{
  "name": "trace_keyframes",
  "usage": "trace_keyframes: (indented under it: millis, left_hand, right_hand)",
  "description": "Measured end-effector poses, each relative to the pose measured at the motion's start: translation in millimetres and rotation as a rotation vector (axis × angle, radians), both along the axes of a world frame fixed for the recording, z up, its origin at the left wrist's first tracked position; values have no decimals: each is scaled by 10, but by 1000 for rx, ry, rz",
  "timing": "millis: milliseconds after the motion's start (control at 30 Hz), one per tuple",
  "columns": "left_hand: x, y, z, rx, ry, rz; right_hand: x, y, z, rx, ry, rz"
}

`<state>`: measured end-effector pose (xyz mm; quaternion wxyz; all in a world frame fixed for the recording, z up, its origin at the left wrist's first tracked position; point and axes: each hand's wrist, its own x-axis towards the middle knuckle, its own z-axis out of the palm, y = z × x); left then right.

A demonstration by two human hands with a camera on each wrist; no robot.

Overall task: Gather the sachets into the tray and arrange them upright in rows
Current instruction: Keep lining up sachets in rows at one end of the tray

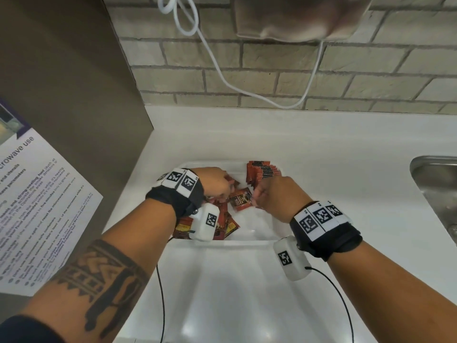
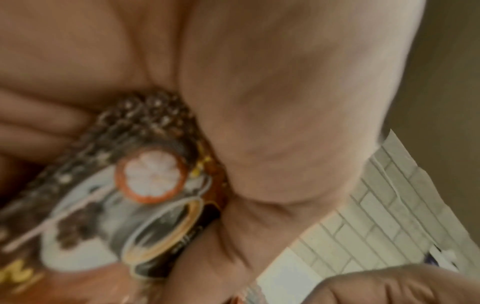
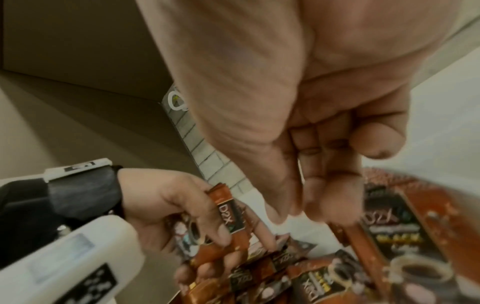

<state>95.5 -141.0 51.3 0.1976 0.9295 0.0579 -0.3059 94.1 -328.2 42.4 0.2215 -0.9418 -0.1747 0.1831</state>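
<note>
A clear plastic tray (image 1: pixel 257 225) sits on the white counter. Several red-brown coffee sachets stand upright in a row (image 1: pixel 262 172) at its far right corner. Loose sachets (image 1: pixel 226 222) lie in a heap at the tray's left side, partly under my left wrist. My left hand (image 1: pixel 218 185) grips a bunch of sachets (image 3: pixel 224 224) over that heap, and one shows against the palm (image 2: pixel 135 193). My right hand (image 1: pixel 262 194) is just right of it, with thumb and forefinger pinching the corner of one tilted sachet (image 1: pixel 241 200), whose printed front (image 3: pixel 394 232) shows large in the right wrist view.
A steel sink (image 1: pixel 437 186) is sunk in the counter at the right. A brown panel with a printed notice (image 1: pixel 39 209) walls off the left. A white cable (image 1: pixel 220 75) hangs on the brick wall behind. A flat white surface (image 1: pixel 222 288) lies in front of the tray.
</note>
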Motion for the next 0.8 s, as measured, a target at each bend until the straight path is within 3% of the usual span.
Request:
trace_keyframes:
  millis: [167, 800]
  left_hand:
    - [-81, -25, -61, 69, -58, -97]
    - [-59, -81, -125, -258, 65, 235]
  right_hand:
    - [-104, 242, -206, -222, 122, 113]
    - [-139, 174, -353, -213, 144, 57]
